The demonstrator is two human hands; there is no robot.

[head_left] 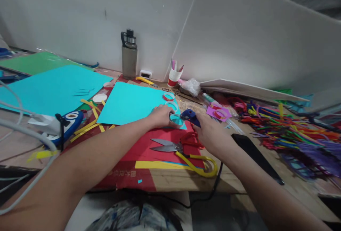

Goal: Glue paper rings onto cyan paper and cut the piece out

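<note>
My right hand (209,128) is wrapped round a dark blue glue gun (190,116), its nozzle pointing left at a thin ring (176,120). With bent fingers, my left hand (161,116) grips that ring at its left side; the fingertips are partly hidden. Underneath lies a sheet of cyan paper (130,103), where a red-and-white ring (168,97) and another pale ring (172,106) sit behind the held one. In front of my hands, open scissors (177,148) with yellow and red handles rest on red paper (144,135).
Yellow paper strips (92,117) and a blue power strip (66,124) are on the left. A water bottle (129,55) and a paper cup (174,76) with pens stand by the wall. To the right are a black phone (257,158) and many coloured pipe cleaners (290,128).
</note>
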